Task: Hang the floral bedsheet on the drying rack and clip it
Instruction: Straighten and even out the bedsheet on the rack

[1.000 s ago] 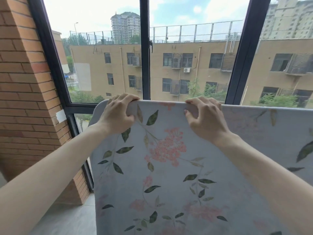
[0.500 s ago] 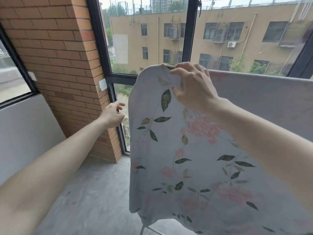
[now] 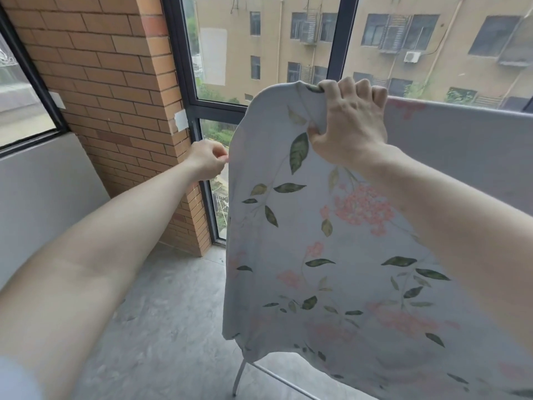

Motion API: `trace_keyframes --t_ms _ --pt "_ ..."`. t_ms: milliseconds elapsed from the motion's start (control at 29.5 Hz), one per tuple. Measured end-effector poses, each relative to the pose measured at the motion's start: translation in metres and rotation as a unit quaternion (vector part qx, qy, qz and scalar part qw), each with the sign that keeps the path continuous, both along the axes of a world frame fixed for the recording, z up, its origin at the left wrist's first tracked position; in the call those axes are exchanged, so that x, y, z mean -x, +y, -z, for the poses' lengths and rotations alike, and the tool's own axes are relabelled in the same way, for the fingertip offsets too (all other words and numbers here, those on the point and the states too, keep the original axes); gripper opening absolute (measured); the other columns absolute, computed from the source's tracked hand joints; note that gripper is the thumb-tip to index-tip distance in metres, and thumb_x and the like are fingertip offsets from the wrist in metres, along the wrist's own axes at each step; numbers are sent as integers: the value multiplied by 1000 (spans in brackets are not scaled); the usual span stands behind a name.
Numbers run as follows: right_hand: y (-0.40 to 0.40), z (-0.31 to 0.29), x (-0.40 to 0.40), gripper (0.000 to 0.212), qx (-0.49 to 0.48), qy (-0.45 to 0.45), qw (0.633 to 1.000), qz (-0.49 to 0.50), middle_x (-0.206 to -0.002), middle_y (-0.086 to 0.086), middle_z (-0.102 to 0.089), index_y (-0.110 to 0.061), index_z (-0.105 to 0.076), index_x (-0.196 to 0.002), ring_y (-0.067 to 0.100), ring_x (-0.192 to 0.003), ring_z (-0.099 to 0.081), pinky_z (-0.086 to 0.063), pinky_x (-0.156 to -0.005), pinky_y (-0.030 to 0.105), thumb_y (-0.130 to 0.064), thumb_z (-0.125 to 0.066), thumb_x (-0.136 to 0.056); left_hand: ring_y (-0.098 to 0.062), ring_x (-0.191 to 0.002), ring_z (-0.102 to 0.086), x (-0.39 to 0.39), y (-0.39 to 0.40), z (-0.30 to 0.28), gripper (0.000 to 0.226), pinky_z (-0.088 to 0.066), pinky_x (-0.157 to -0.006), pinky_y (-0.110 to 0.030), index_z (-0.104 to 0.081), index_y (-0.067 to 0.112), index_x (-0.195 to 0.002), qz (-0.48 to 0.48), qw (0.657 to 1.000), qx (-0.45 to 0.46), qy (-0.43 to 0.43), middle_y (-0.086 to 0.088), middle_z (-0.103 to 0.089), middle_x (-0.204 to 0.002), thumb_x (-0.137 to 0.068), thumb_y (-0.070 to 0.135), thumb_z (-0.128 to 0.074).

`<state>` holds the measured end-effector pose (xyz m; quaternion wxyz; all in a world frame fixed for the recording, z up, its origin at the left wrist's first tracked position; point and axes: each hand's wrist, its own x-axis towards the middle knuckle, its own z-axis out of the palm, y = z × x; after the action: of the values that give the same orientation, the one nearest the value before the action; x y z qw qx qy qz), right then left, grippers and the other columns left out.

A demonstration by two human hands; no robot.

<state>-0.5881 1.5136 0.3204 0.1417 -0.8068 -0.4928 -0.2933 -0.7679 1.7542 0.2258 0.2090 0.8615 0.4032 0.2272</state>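
Big windows [image 3: 268,47] with dark frames look out at a tan building, and a brick pillar [image 3: 115,90] stands at the left over a grey floor [image 3: 161,327].

Hanging over the top of the drying rack is the floral bedsheet [image 3: 331,255], pale with green leaves and pink flowers. It drapes down the near side, and its top edge runs off to the right. Only a thin metal leg [image 3: 239,376] of the rack shows, poking out under the cloth.

At the top left corner of the sheet, the right hand [image 3: 350,122] has its fingers curled tight over a bunch of cloth. This grip likely keeps the sheet from sliding off while the side gets fixed.

Lower down, the left hand [image 3: 207,163] reaches to the sheet's left edge. Its fingers and thumb look pressed together right at that edge. It seems to pinch the cloth there, but the spot is small and hard to see, so this is not sure. That hand is probably there to pull the side flat and straight.

No clip shows anywhere. So the sheet is on the rack, but the clipping is not yet done. Both hands are busy, so 1 must let go to fetch a clip.
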Motion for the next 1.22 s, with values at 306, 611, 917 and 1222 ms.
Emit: trace_keyframes --t_ms 306,611,917,1222 --pt "-1 -1 3 64 6 6 1000 1 -123 6 -47 -24 -41 -138 32 -120 -40 -25 -104 46 -45 -62 -81 -13 -91 -71 -21 15 -26 17 -59 -69 -29 -71 19 -112 87 986 135 38 2 -72 -106 -103 19 -57" --pt "-5 -2 4 65 7 -1 1000 -1 -123 7 -46 -23 -41 -138 32 -118 -40 -26 -104 46 -43 -63 -80 -15 -68 -57 -17 18 -16 17 -45 -55 -20 -77 22 -93 53 994 68 69 0 -67 -83 -100 21 -61" --pt "-3 -1 2 67 2 -6 1000 -1 -122 7 -46 -22 -41 -140 32 -117 -40 -26 -104 46 -45 -63 -81 -10 -66 -62 -58 23 -62 8 -52 -58 -21 -76 20 -94 23 957 207 -202 3 -70 -83 -93 16 -69" --pt "-5 1 3 68 3 -18 1000 -3 -124 7 -45 -22 -40 -141 32 -119 -40 -26 -105 46 -45 -63 -81 -21 -83 -68 -54 6 -50 17 -53 -78 -35 -66 10 -102 139 929 341 36 -4 -69 -92 -94 12 -51"
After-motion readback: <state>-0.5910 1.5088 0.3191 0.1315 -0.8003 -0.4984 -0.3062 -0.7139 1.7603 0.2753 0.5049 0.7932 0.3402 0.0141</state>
